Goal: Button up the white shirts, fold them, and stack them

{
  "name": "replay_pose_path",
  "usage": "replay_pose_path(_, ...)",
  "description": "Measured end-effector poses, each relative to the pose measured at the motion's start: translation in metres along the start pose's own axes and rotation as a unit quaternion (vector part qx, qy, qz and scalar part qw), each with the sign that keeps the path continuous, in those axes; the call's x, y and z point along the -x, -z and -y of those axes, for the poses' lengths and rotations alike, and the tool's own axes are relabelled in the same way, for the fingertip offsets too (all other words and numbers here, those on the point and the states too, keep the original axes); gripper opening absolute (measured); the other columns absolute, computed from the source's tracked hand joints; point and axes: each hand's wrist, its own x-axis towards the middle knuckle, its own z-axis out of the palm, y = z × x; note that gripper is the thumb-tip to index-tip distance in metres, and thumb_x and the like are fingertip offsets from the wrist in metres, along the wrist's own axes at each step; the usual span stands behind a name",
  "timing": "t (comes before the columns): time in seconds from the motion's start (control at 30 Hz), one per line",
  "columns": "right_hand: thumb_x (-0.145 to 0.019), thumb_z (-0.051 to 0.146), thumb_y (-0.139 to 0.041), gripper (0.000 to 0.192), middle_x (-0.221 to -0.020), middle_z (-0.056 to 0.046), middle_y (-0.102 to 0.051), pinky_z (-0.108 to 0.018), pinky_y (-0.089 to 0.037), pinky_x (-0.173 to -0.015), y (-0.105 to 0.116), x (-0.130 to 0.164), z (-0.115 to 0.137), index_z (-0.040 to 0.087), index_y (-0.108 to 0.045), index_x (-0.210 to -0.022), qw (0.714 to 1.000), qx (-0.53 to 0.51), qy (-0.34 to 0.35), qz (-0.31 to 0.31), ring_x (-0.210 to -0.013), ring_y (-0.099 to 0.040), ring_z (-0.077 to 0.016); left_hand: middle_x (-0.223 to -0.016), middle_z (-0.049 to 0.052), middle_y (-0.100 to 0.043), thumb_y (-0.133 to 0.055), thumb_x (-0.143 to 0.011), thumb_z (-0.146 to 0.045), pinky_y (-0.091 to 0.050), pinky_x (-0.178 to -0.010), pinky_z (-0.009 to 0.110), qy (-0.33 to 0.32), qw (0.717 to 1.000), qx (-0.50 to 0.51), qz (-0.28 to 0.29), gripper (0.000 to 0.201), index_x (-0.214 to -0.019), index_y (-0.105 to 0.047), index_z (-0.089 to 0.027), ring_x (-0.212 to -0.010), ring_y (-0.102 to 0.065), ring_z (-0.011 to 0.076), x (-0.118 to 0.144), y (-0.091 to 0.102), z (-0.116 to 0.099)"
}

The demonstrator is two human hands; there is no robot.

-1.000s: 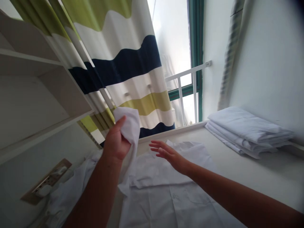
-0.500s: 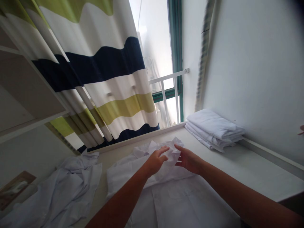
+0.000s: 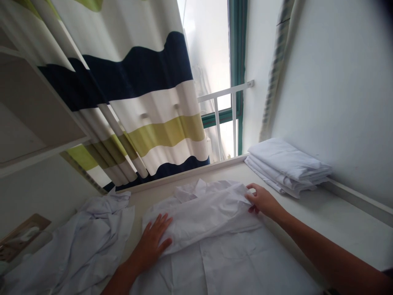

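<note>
Here, white shirt (image 3: 204,223) between left hand (image 3: 154,238), splayed atop, and right hand (image 3: 262,200), pinching edge.

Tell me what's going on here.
A person's spread left hand lies on a long white fabric fold across a white collared shirt, laid out on a pale surface. The right hand pinches the fold's other end. Folded white cloths sit stacked at right; a crumpled white garment lies at left.

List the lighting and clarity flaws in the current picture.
Head view, top: the window glares nearly white; head view, left: the shelf sits in shade; head view, top-right corner: darkened; head view, below: creases in the white shirt look soft, low-contrast.
</note>
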Motion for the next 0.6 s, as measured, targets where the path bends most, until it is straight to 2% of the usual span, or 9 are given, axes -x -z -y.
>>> replay_pose_path(0.07,-0.081,0.032,-0.062,0.034,-0.066,-0.002,-0.065,-0.033,-0.051,-0.054,0.001,0.002,-0.006,0.017,-0.060,-0.111,0.996,0.072,0.031,-0.030,-0.056,-0.065,-0.0220,-0.168,0.000,-0.016,-0.034,-0.097,-0.065,-0.015,-0.123,0.060,-0.022,1.000,-0.014,0.011,0.069,-0.159,-0.017,-0.040,-0.155,-0.014,0.0297,0.001,-0.004,0.004)
replay_pose_path(0.13,-0.082,0.034,-0.063,0.038,-0.089,-0.009,-0.070,-0.040,-0.054,-0.074,0.000,0.006,-0.008,0.019,-0.061,-0.116,0.987,0.127,0.068,-0.067,-0.083,-0.069,-0.0284,-0.168,0.001,-0.014,-0.036,-0.095,-0.069,-0.013,-0.121,0.064,-0.031,0.999,-0.027,0.015,0.072,-0.158,-0.015,-0.041,-0.155,-0.013,0.0324,0.001,-0.002,0.006)
replay_pose_path(0.17,-0.084,0.037,-0.062,0.039,-0.104,-0.013,-0.069,-0.044,-0.052,-0.085,-0.001,0.009,-0.007,0.020,-0.061,-0.119,0.978,0.161,0.102,-0.083,-0.099,-0.067,-0.0318,-0.168,0.001,-0.013,-0.037,-0.094,-0.070,-0.013,-0.120,0.066,-0.032,0.999,-0.032,0.014,0.074,-0.158,-0.015,-0.042,-0.155,-0.013,0.0341,0.001,0.000,0.006)
replay_pose_path(0.23,-0.092,0.042,-0.055,0.040,-0.132,-0.016,-0.061,-0.050,-0.044,-0.102,-0.005,0.016,-0.005,0.022,-0.060,-0.126,0.944,0.247,0.197,-0.090,-0.124,-0.056,-0.0351,-0.168,0.001,-0.013,-0.039,-0.093,-0.071,-0.012,-0.119,0.069,-0.035,0.999,-0.042,0.003,0.075,-0.158,-0.014,-0.043,-0.154,-0.013,0.0366,0.003,0.004,0.007)
replay_pose_path(0.3,-0.099,0.046,-0.046,0.044,-0.151,-0.013,-0.048,-0.054,-0.034,-0.113,-0.010,0.023,-0.005,0.026,-0.056,-0.137,0.895,0.336,0.288,-0.057,-0.140,-0.043,-0.0342,-0.168,0.001,-0.013,-0.039,-0.094,-0.070,-0.011,-0.118,0.070,-0.036,0.998,-0.049,-0.015,0.074,-0.158,-0.013,-0.043,-0.154,-0.012,0.0369,0.006,0.004,0.010)
replay_pose_path(0.33,-0.101,0.048,-0.042,0.047,-0.158,-0.010,-0.041,-0.056,-0.030,-0.116,-0.012,0.025,-0.008,0.029,-0.051,-0.143,0.875,0.369,0.311,-0.030,-0.146,-0.036,-0.0334,-0.168,0.000,-0.014,-0.038,-0.094,-0.070,-0.011,-0.118,0.070,-0.034,0.998,-0.051,-0.021,0.074,-0.158,-0.013,-0.043,-0.155,-0.012,0.0367,0.007,0.002,0.012)
replay_pose_path(0.43,-0.101,0.056,-0.038,0.056,-0.166,-0.005,-0.027,-0.064,-0.021,-0.118,-0.018,0.025,-0.025,0.037,-0.037,-0.153,0.860,0.416,0.290,0.054,-0.152,-0.022,-0.0339,-0.168,0.001,-0.016,-0.039,-0.093,-0.070,-0.014,-0.118,0.069,-0.025,0.998,-0.047,-0.023,0.074,-0.158,-0.014,-0.043,-0.154,-0.012,0.0375,0.011,-0.010,0.019)
replay_pose_path(0.6,-0.098,0.063,-0.039,0.062,-0.166,-0.005,-0.023,-0.070,-0.019,-0.116,-0.013,0.017,-0.052,0.042,-0.029,-0.156,0.860,0.425,0.254,0.119,-0.153,-0.018,-0.0349,-0.168,0.003,-0.016,-0.042,-0.092,-0.070,-0.015,-0.120,0.065,-0.037,0.998,-0.037,-0.034,0.077,-0.158,-0.015,-0.040,-0.154,-0.013,0.0371,0.013,-0.025,0.029)
